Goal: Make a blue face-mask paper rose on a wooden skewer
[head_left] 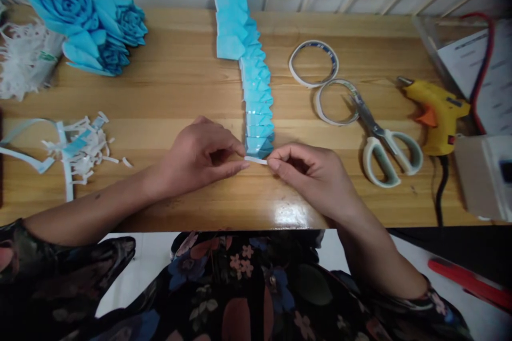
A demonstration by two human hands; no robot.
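A long strip of overlapping blue paper petals (256, 82) lies upright across the middle of the wooden table. At its near end a short white strip (256, 160) runs crosswise, pinched at both ends. My left hand (200, 152) has thumb and forefinger closed at the white strip's left end. The right end is pinched between the thumb and forefinger of my right hand (308, 173). Both hands rest close to the tabletop, just in front of the lowest petals. Whether the white strip is fastened to the petals I cannot tell.
Blue paper flowers (76, 10) and a white bundle (30, 56) stand back left, near white scraps (90, 141). To the right are two tape rolls (293, 72) (320, 109), scissors (376, 128) and a yellow glue gun (434, 112). A box (486, 176) bounds the right side.
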